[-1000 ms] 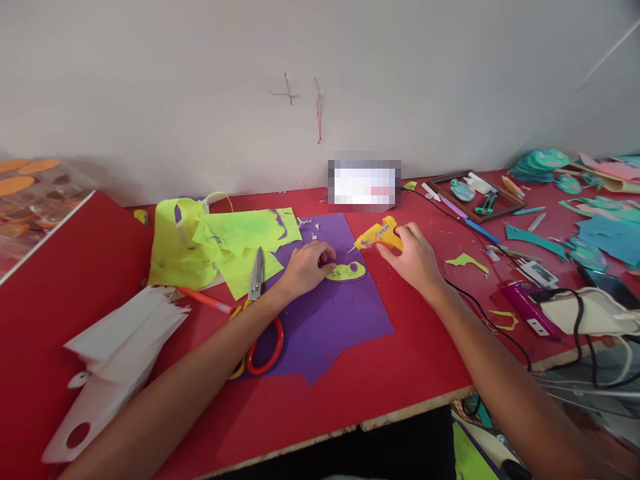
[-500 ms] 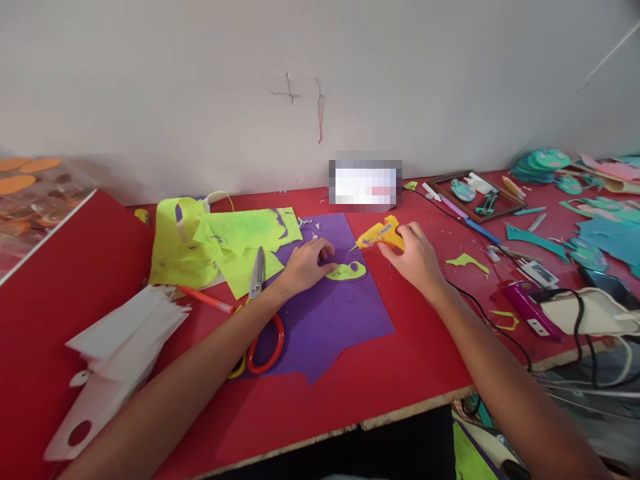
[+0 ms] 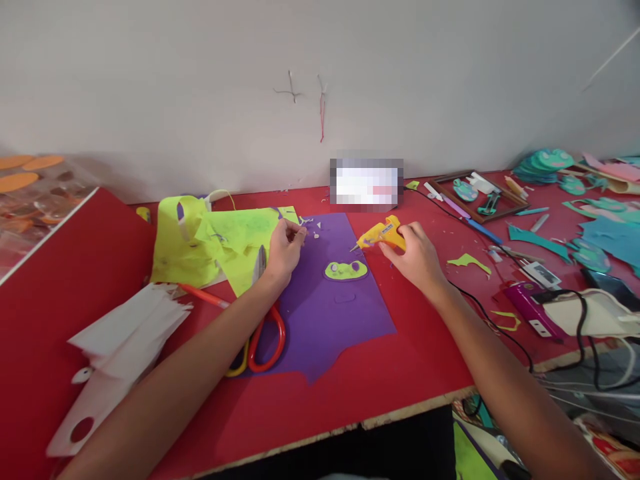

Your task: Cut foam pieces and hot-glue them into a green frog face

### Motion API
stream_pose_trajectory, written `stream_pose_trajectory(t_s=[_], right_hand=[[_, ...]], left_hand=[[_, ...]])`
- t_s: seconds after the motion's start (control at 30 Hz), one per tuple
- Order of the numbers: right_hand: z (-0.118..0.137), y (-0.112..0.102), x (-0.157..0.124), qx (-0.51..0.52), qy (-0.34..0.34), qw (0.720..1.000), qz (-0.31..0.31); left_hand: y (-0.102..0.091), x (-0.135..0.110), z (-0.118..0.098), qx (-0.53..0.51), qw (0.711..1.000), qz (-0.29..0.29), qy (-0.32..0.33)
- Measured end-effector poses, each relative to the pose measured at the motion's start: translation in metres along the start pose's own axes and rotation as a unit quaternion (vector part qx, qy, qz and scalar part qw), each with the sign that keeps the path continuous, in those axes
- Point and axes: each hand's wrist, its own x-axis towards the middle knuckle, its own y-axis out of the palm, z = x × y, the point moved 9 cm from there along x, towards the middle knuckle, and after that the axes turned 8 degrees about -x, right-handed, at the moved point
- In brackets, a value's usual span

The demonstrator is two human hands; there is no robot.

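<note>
My right hand (image 3: 417, 257) is closed round the handle of a yellow glue gun (image 3: 377, 235), whose nozzle points left over the edge of a purple foam sheet (image 3: 330, 340). On that sheet lies a lime-green oval piece (image 3: 345, 270) with a purple border and two round spots, the left one whitish, the right one purple. My left hand (image 3: 286, 248) is over the sheet's left part, thumb and fingers pinched together near small white scraps (image 3: 316, 235). What the pinch holds, if anything, is too small to make out. Scissors (image 3: 267, 340) with red and yellow handles lie partly beneath my left forearm.
Lime-green sheets (image 3: 235, 230) lie at the back left, beside white cut pieces (image 3: 130, 333) and a red pen (image 3: 203, 295). On the right are a wooden tray (image 3: 500, 207), teal cut-outs (image 3: 543, 163), a magenta power strip (image 3: 533, 310) and cables. A blurred screen (image 3: 367, 185) stands against the wall.
My left hand has moved left and back, off the green oval piece, which now shows a whitish spot at its left end. My right hand and the glue gun have stayed put.
</note>
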Motion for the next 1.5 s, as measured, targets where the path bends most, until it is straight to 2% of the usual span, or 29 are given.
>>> stream_pose_trajectory(t_s=[0.3, 0.6, 0.9, 0.97, 1.07, 1.13, 1.2, 1.37, 1.5], right_hand=[[0.002, 0.001, -0.001, -0.004, -0.01, 1.0, 0.003], [-0.001, 0.001, 0.0, -0.006, -0.001, 1.0, 0.001], [-0.007, 0.006, 0.001, -0.03, 0.023, 0.999, 0.034], [-0.015, 0.009, 0.001, -0.024, 0.058, 0.997, 0.045], [-0.027, 0.013, 0.001, 0.0, 0.094, 0.994, 0.057], [-0.027, 0.014, 0.001, 0.018, 0.077, 0.995, 0.058], [-0.024, 0.015, 0.001, 0.031, 0.049, 0.997, 0.059], [-0.017, 0.012, 0.002, 0.044, 0.016, 0.997, 0.058], [-0.01, 0.01, 0.004, 0.05, -0.016, 0.996, 0.066]], left_hand=[[0.008, 0.0, -0.007, 0.016, 0.998, 0.038, 0.05], [0.016, -0.002, -0.008, 0.002, 0.996, 0.087, 0.029], [0.015, -0.003, -0.012, 0.101, 0.992, 0.064, 0.047], [0.017, -0.006, -0.02, 0.16, 0.98, 0.069, 0.098], [0.028, -0.016, -0.028, 0.292, 0.936, 0.093, 0.175], [0.035, -0.021, -0.022, 0.378, 0.901, 0.113, 0.181], [0.039, -0.023, -0.014, 0.426, 0.881, 0.129, 0.163], [0.042, -0.024, -0.009, 0.448, 0.869, 0.147, 0.152], [0.038, -0.023, -0.013, 0.447, 0.873, 0.132, 0.146]])
